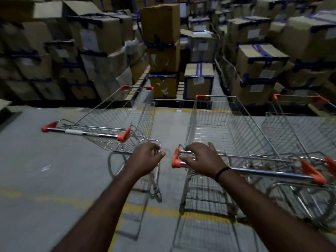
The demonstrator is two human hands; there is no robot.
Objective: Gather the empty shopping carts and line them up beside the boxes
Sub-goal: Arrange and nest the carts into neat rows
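- The right hand point(201, 158) lies on the handle bar point(254, 172) of the middle cart point(227, 128), near the bar's left orange end. Its fingers curl over the bar, so it holds the bar.
- The left hand point(147, 157) floats in the gap between two carts. Its fingers are half curled and hold nothing. It is just beside the back corner of the left cart point(120, 120).
- The left cart is turned at a slant, with its handle pointing to the left.
- A third cart point(300, 124) stands right next to the middle cart, on its right side.
- All three carts have nothing in them.
- They stand on the grey floor point(36, 179), which has yellow lines point(154, 210).
- Big stacks of brown boxes point(163, 51) with blue tape stand just past the carts' front ends.
- A dark band point(221, 172) sits on the right wrist.
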